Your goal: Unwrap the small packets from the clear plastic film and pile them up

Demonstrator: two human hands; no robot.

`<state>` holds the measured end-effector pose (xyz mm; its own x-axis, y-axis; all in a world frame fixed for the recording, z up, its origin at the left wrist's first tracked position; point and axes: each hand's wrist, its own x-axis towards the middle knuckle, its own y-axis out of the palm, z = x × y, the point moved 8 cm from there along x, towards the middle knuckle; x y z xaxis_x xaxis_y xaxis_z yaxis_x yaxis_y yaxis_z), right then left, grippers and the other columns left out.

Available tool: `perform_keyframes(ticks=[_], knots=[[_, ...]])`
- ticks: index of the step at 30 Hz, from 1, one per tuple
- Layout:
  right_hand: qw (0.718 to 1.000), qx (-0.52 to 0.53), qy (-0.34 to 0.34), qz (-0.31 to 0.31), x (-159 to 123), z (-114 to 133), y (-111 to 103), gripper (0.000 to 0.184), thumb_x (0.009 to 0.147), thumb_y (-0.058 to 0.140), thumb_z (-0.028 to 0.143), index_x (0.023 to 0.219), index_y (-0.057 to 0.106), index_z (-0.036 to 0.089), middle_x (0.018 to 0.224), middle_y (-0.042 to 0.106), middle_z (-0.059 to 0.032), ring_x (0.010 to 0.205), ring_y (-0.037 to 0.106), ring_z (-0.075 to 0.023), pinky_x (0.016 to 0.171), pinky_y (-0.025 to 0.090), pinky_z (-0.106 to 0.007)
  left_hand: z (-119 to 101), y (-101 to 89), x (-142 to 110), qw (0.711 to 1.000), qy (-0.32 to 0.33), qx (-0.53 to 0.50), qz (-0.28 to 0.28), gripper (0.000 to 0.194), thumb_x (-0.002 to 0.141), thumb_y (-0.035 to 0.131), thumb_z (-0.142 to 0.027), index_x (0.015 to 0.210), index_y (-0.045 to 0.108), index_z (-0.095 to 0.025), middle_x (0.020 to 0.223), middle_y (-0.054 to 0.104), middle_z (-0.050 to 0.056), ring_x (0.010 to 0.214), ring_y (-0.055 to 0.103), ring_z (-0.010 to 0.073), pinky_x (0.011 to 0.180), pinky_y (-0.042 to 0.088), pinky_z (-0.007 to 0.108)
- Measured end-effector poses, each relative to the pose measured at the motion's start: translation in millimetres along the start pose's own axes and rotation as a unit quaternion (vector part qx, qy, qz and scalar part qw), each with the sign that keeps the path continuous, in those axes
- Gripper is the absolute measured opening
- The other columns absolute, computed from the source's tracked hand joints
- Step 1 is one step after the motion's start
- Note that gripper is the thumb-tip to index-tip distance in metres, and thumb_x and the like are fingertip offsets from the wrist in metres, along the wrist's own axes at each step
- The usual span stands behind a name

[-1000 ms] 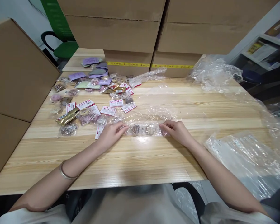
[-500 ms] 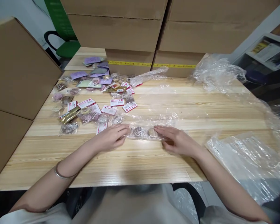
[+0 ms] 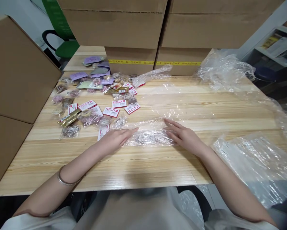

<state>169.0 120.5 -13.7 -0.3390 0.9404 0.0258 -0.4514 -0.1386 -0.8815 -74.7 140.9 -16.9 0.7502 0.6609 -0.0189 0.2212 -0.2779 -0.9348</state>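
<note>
A strip of clear plastic wrap (image 3: 155, 140) lies on the wooden table in front of me. Inside it a small greyish item or items show only dimly through the glare. My left hand (image 3: 117, 139) rests at the strip's left end, fingers stretched out together with their tips on the plastic. At the other end, my right hand (image 3: 184, 135) has its fingers spread over the wrap, palm down. Just beyond my left hand lie a red-and-white card with a barcode (image 3: 103, 131) and a small clear packet (image 3: 120, 121).
Packets with barcode cards (image 3: 111, 111), gold wrappers (image 3: 70, 118) and purple cards (image 3: 78, 76) crowd the left of the table. Cardboard boxes (image 3: 124, 30) stand at the back and left. Crumpled film (image 3: 226, 72) and plastic sheets (image 3: 255, 166) lie at right.
The plastic now covers the items more fully, and the round shapes seen before are obscured. My right fingers have spread and shifted slightly up and right; my left fingers have straightened.
</note>
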Motion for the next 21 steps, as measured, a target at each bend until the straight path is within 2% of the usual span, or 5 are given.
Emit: perform_keyframes(ticks=[5, 9, 13, 17, 21], knots=[[0.991, -0.086, -0.032, -0.102, -8.3, 11.6, -19.2, 0.028, 0.092, 0.056, 0.032, 0.115, 0.065, 0.019, 0.130, 0.061, -0.0146, 0.104, 0.067, -0.0304, 0.083, 0.056, -0.050, -26.5, -9.4, -4.5, 0.988, 0.047, 0.138, -0.042, 0.039, 0.097, 0.042, -0.012, 0.132, 0.057, -0.020, 0.116, 0.068, 0.014, 0.108, 0.065, 0.0270, 0.088, 0.053, 0.041], [0.985, 0.033, -0.165, 0.039, -16.5, 26.0, -7.5, 0.051, 0.084, 0.064, 0.026, 0.135, 0.057, 0.028, 0.139, 0.058, -0.0057, 0.130, 0.052, -0.0264, 0.104, 0.048, -0.047, -44.2, -9.9, -8.8, 0.986, 0.162, 0.035, -0.024, 0.049, 0.094, 0.053, -0.029, 0.141, 0.048, -0.016, 0.139, 0.056, 0.015, 0.129, 0.052, 0.0281, 0.106, 0.045, 0.045], [0.991, 0.074, -0.102, 0.037, -12.5, 5.8, -9.3, 0.042, 0.093, 0.052, 0.025, 0.135, 0.058, 0.033, 0.138, 0.060, -0.0007, 0.126, 0.057, -0.0225, 0.106, 0.047, -0.044, -21.0, -13.8, -5.2, 0.994, 0.092, -0.019, -0.048, 0.039, 0.100, 0.039, -0.022, 0.136, 0.054, -0.019, 0.134, 0.062, 0.010, 0.123, 0.059, 0.0219, 0.106, 0.047, 0.041], [0.992, 0.124, 0.017, -0.008, -4.9, -18.3, -9.7, 0.030, 0.097, 0.048, 0.043, 0.104, 0.071, 0.026, 0.099, 0.076, -0.0028, 0.088, 0.071, -0.0220, 0.078, 0.056, -0.037, 3.4, -13.9, -1.7, 0.995, -0.004, -0.074, -0.071, 0.037, 0.102, 0.035, -0.027, 0.130, 0.058, -0.019, 0.126, 0.067, 0.008, 0.115, 0.064, 0.0194, 0.100, 0.050, 0.034], [0.992, -0.015, 0.113, -0.061, -6.2, -17.7, -9.8, 0.037, 0.091, 0.052, 0.056, 0.093, 0.066, 0.022, 0.093, 0.071, -0.0072, 0.066, 0.065, -0.0211, 0.057, 0.046, -0.033, 5.8, -2.4, 0.6, 0.996, -0.044, -0.009, -0.074, 0.044, 0.100, 0.035, -0.018, 0.142, 0.047, -0.021, 0.129, 0.062, 0.011, 0.115, 0.061, 0.0229, 0.098, 0.050, 0.039]])
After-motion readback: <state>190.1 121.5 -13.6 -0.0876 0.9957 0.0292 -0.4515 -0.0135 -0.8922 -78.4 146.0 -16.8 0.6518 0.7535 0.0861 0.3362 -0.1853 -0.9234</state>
